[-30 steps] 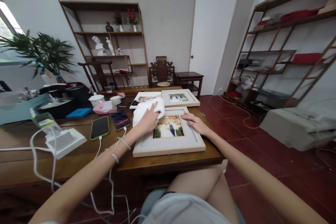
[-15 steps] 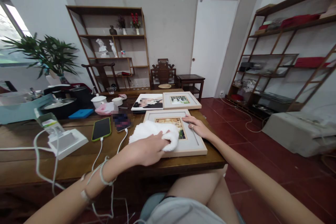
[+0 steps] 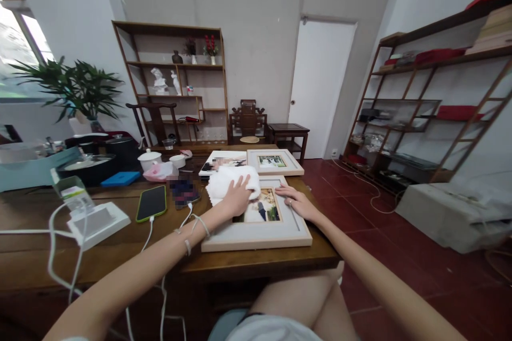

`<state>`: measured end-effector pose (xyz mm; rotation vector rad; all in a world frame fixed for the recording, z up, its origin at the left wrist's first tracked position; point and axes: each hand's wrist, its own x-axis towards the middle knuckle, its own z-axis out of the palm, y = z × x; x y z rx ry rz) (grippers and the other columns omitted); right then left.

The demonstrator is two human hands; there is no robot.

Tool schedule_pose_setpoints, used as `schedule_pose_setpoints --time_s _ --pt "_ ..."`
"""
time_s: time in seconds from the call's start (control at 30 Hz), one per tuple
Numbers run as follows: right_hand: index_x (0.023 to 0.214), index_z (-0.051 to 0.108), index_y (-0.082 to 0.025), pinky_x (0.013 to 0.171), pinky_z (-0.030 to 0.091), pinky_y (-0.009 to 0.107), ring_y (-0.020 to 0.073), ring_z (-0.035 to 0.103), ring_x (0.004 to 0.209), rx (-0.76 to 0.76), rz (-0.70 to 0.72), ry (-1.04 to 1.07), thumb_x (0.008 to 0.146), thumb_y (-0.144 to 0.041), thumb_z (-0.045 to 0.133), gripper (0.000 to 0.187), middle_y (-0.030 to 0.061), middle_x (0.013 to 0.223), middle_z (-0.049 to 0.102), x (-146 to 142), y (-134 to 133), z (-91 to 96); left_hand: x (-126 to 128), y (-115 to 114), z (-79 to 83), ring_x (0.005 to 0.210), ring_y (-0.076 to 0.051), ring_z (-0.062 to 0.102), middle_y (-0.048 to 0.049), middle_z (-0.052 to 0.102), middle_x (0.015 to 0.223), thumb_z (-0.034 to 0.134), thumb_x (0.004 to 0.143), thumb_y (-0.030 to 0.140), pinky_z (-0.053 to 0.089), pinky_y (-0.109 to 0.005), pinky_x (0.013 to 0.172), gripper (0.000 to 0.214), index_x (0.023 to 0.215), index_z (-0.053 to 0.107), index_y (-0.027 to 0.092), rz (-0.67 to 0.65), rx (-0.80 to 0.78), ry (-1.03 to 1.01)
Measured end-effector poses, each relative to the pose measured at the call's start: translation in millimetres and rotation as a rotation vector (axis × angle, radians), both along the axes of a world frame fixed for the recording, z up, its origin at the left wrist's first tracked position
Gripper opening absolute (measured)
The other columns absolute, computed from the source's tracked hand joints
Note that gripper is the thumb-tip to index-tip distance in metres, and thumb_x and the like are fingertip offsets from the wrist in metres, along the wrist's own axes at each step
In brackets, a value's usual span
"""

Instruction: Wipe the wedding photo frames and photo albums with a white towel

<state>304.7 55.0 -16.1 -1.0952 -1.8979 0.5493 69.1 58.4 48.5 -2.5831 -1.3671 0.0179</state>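
Note:
A light wooden picture frame (image 3: pixel 286 237) lies flat near the table's front edge, with a wide pale border around a small photo (image 3: pixel 267 212). On its far left part my left hand (image 3: pixel 239 195) holds a fluffy white towel (image 3: pixel 228 180), pressing it down. The towel covers the frame's upper left corner and overlaps the pictures behind. My right hand (image 3: pixel 298 203) rests on the frame's right side, fingers stretched out, with a ring on one finger. Behind lie a second framed photo (image 3: pixel 294 166) and an unframed-looking picture (image 3: pixel 212 161), partly hidden by the towel.
Left on the wooden table (image 3: pixel 168 234) are a green-edged phone (image 3: pixel 151 204) on a cable, another phone (image 3: pixel 184 192), a white box (image 3: pixel 98 224), a blue box (image 3: pixel 120 178) and a white teapot (image 3: pixel 149 159). Loose white cables hang over the front edge.
My left hand has moved the towel away from me, toward the frame's far edge, uncovering more of the photo. My right hand stays on the frame's right side. The view has tilted up slightly.

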Motion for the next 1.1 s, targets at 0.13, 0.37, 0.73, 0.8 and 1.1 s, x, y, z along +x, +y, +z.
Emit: schedule_pose_setpoints --time_s 0.13,0.37,0.73,0.8,1.1 --pt "0.103 0.068 -0.024 0.109 0.027 0.045 0.0221 0.040 0.127 0.017 0.002 0.014 0.064 -0.009 0.044 0.048 0.0026 0.119 0.062 -1 1 0.4 -2 -32 22.7 0.126 -0.035 0.036 -0.0192 0.031 0.142 0.038 0.082 0.010 0.038 -0.049 0.094 0.035 0.112 0.057 0.011 -0.068 -0.093 0.164" --pt "0.102 0.068 -0.023 0.109 0.027 0.045 0.0223 0.042 0.126 0.028 0.011 0.015 0.064 -0.009 0.045 0.047 0.0029 0.118 0.063 -1 0 1.4 -2 -111 51.4 0.102 -0.031 0.059 -0.0207 0.060 0.111 0.038 0.081 0.013 0.048 -0.041 0.081 0.034 0.107 0.060 0.010 -0.164 -0.301 0.186" --pt "0.100 0.069 -0.023 0.108 0.028 0.045 0.0219 0.044 0.125 0.014 0.009 0.004 0.065 -0.009 0.045 0.045 0.0035 0.118 0.063 -1 0 2.9 14 -9 1.5 0.135 -0.035 0.012 -0.0196 0.012 0.148 0.043 0.083 0.020 0.019 -0.056 0.104 0.038 0.118 0.052 0.010 -0.012 0.007 -0.022" --pt "0.101 0.068 -0.023 0.108 0.029 0.045 0.0218 0.045 0.124 0.018 0.015 -0.002 0.065 -0.009 0.045 0.045 0.0035 0.117 0.063 -1 1 2.6 15 -5 1.6 0.134 -0.034 0.019 -0.0194 0.020 0.146 0.042 0.083 0.020 0.022 -0.057 0.102 0.036 0.115 0.054 0.011 -0.046 0.002 0.007" --pt "0.102 0.068 -0.023 0.109 0.027 0.045 0.0226 0.043 0.125 0.028 -0.004 -0.078 0.068 -0.008 0.045 0.044 0.0030 0.118 0.062 -3 0 7.6 30 -112 37.6 0.103 -0.034 0.055 -0.0238 0.054 0.116 0.037 0.081 0.018 0.046 -0.047 0.081 0.034 0.104 0.061 0.007 -0.235 -0.184 0.145"
